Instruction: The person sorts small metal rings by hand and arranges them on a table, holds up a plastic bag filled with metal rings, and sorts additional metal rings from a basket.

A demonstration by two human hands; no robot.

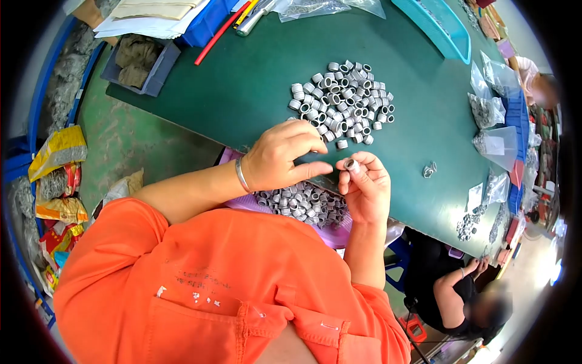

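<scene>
My right hand pinches a small metal ring between thumb and fingers, its open end facing up. Close by on the left, my left hand has its thumb stretched out and apart from the curled index finger. I see nothing held in that gap, though the undersides of the fingers are hidden. A heap of similar short grey metal rings lies on the green table just beyond my hands. Below my wrists, a pink basin holds many more rings, partly covered by my left forearm.
A small cluster of thin metal pieces lies to the right. A turquoise tray, a grey bin with cloth and a red stick sit farther out. Plastic bags of parts line the right edge, near a seated co-worker.
</scene>
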